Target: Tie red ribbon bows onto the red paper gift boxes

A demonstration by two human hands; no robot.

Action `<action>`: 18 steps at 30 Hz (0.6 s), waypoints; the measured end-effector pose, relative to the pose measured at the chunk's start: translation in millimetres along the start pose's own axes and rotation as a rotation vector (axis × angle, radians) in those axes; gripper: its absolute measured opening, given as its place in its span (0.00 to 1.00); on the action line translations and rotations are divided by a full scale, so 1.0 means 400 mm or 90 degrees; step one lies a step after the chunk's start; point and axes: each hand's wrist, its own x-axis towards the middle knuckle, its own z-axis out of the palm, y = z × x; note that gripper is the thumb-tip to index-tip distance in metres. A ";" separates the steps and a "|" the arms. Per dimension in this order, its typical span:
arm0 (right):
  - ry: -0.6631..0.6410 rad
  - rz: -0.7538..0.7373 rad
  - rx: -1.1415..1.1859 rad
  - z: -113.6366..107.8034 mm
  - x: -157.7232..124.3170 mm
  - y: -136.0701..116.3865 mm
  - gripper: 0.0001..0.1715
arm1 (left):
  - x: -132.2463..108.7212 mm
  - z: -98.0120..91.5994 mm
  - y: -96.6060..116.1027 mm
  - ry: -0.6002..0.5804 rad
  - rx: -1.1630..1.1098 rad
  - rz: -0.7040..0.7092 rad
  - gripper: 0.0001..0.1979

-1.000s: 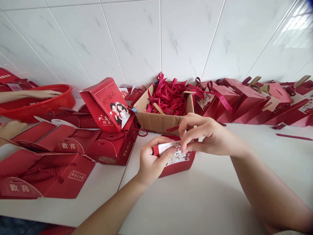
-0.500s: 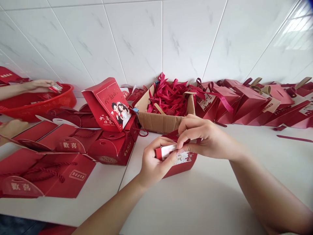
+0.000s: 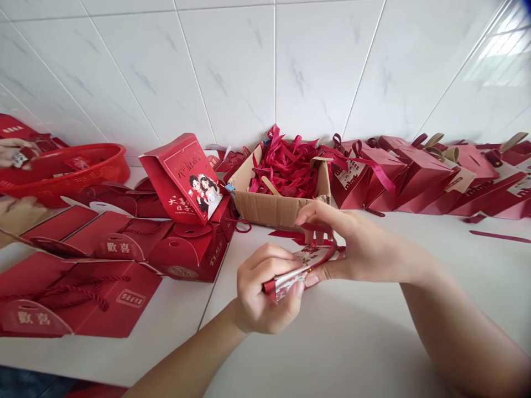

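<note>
In front of me, a small red paper gift box [image 3: 309, 258] with a white printed label is tilted in my two hands. My left hand [image 3: 265, 287] is closed around its near left end, the thumb along the lower edge. My right hand [image 3: 352, 240] grips the far right end, thumb underneath and fingers curled over the top. A dark red band, which looks like ribbon, arches by the right fingers. The fingers hide much of the box. Just behind stands a cardboard carton [image 3: 276, 209] full of red ribbons [image 3: 286, 163].
At left lie several red boxes with cord handles [image 3: 103, 296]; a red box with a cartoon couple [image 3: 186, 179] leans on top. A person's hand [image 3: 19, 155] holds a small packet over a red basin [image 3: 91, 171]. Finished-looking red boxes [image 3: 418, 166] line the tiled wall at right.
The gift box has been tipped, showing more of its printed face. My right hand has shifted from a fingertip pinch to a wider grip. The other person's hand has moved left.
</note>
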 end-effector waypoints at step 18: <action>-0.061 -0.094 0.011 -0.011 -0.014 -0.015 0.20 | 0.001 0.000 0.000 -0.021 -0.019 -0.010 0.05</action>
